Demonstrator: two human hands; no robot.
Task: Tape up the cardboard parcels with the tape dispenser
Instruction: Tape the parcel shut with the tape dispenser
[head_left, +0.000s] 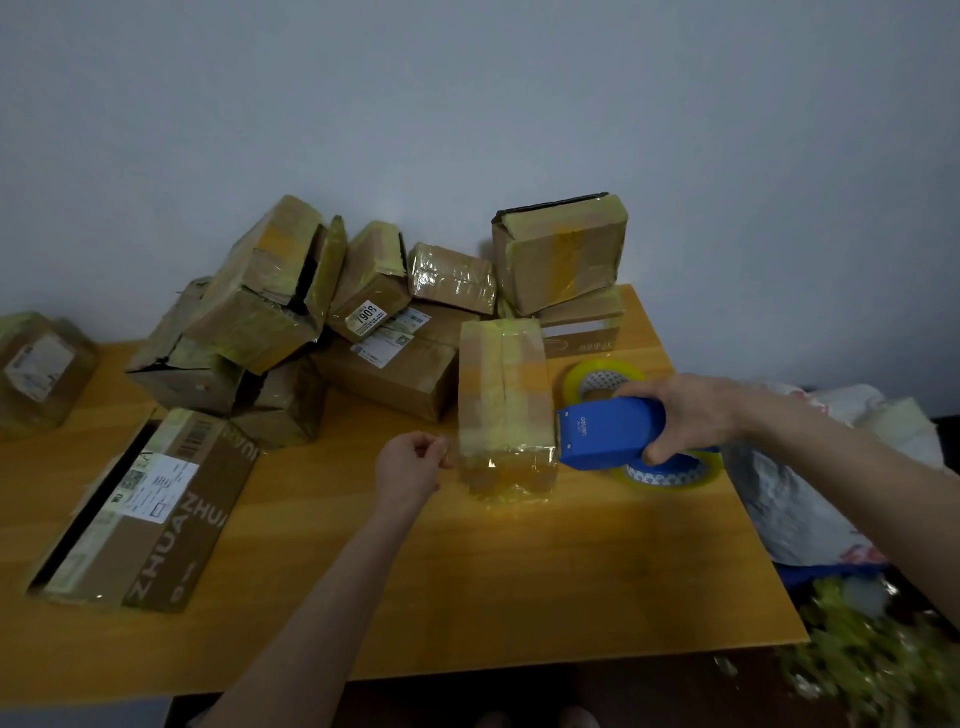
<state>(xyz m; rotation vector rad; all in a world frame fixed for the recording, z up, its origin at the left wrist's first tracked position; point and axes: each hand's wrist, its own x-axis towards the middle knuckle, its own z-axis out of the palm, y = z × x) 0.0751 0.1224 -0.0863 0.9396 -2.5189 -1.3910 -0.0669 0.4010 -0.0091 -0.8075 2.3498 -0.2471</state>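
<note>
Both hands share one strip: your left hand (410, 467) pinches the free end of the clear tape (498, 475), your right hand (691, 415) grips the blue tape dispenser (608, 434) beside the near end of the parcel (504, 384) at mid-table. Keep the strip taut and level, and press it down before cutting. Left, the long box (150, 509) gapes along one edge, contents hidden; the heaped parcels (322, 312) behind show nothing inside.

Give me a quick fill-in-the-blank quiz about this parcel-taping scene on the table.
The right hand grips the ___ plastic tape dispenser.
The left hand pinches clear ___ stretched across the small brown cardboard parcel.
A spare yellowish tape roll lies on the orange wooden ___.
Missing words: blue; tape; table.
</note>
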